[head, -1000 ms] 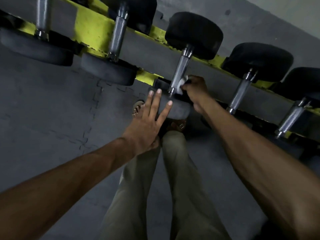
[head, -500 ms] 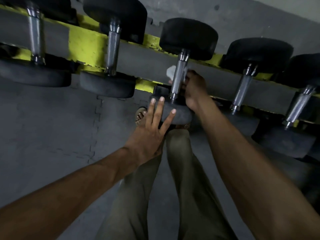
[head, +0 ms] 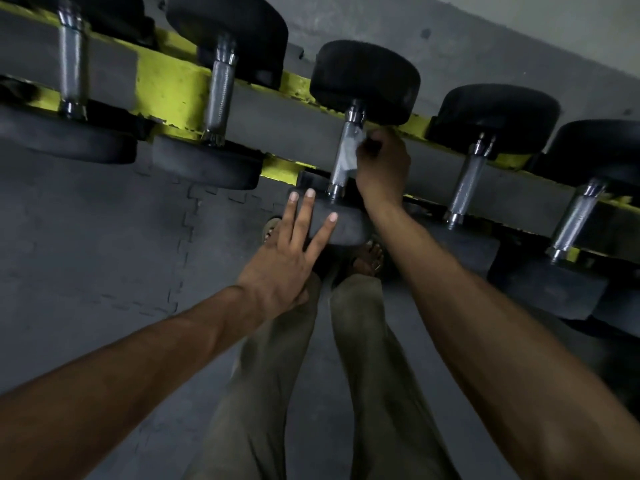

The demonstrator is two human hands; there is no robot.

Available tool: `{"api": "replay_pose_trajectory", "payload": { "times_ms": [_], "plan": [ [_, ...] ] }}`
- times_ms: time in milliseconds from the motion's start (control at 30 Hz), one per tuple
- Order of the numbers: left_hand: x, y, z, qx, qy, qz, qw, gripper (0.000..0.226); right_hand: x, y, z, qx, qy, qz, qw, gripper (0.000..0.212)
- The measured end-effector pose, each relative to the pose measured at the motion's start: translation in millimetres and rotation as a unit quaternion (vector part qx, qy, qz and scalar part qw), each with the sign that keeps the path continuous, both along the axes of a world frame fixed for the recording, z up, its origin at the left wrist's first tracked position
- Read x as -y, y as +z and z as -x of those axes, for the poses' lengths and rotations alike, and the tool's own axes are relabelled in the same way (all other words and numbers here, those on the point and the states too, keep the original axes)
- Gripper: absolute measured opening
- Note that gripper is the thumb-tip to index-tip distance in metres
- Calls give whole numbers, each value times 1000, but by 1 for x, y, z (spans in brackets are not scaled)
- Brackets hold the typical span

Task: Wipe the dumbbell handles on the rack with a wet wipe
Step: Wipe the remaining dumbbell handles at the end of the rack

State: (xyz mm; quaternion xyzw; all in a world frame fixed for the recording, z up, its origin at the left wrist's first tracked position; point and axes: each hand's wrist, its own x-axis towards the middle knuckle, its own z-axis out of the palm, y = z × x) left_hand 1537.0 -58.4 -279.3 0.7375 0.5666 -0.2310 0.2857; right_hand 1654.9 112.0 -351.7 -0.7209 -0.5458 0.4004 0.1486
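Note:
A row of black dumbbells lies across a yellow and grey rack (head: 173, 88). My right hand (head: 382, 168) grips a pale wet wipe (head: 351, 147) wrapped against the upper part of the chrome handle (head: 341, 174) of the middle dumbbell. My left hand (head: 291, 251) rests flat with straight fingers on that dumbbell's near black head (head: 346, 226). The far head (head: 367, 77) of the same dumbbell sits above the handle.
Two dumbbell handles (head: 220, 98) stand to the left and two more handles (head: 465, 181) to the right on the rack. Grey puzzle floor mats (head: 104, 237) lie below. My legs in olive trousers (head: 277, 375) and sandalled feet are under the rack's front edge.
My right hand slid the wipe up the handle from near the lower head toward the upper end. My left hand stayed flat on the near head. The camera shifted slightly.

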Motion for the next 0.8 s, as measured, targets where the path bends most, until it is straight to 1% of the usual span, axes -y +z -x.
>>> {"api": "replay_pose_trajectory", "payload": {
  "times_ms": [67,133,167,267,367,400,433,467,533,567,600,633,667,700,733,800],
  "plan": [
    [1,0,-1,-4,0,-5,1000,134,-1,6,2,53,101,-95,989,21],
    [1,0,-2,-4,4,-6,1000,134,-2,4,-6,95,216,-144,961,33],
    [1,2,-3,-3,10,-3,1000,133,-4,1,-15,116,277,-158,941,39],
    [1,3,-7,-8,21,-2,1000,132,-8,1,-43,124,453,-203,859,43],
    [1,5,-12,1,51,8,999,134,-13,4,-49,109,609,-216,755,48],
    [1,6,-15,3,59,8,998,134,-17,4,-47,122,635,-221,730,47],
    [1,6,-17,0,63,8,998,135,-24,4,-43,147,636,-235,720,43],
    [1,6,-20,-5,65,9,998,136,-33,3,-39,178,612,-252,728,36],
    [1,7,-25,-13,76,14,997,138,-47,11,-26,231,550,-259,760,27],
    [1,7,-26,-17,79,14,997,139,-47,12,-20,241,546,-246,763,24],
    [1,7,-27,-22,79,10,997,140,-41,16,-15,233,573,-212,757,22],
    [1,6,-28,-24,81,5,996,141,-32,20,-10,214,621,-165,736,21],
    [1,5,-28,-25,81,1,996,143,-23,26,-5,197,675,-109,703,21],
    [1,5,-28,-25,82,1,996,144,-20,30,1,191,712,-79,670,23],
    [1,4,-28,-26,84,4,996,144,-21,35,10,214,729,-61,647,27],
    [2,3,-30,-30,85,8,996,144,-27,40,32,308,726,-40,613,31]
  ]
}}
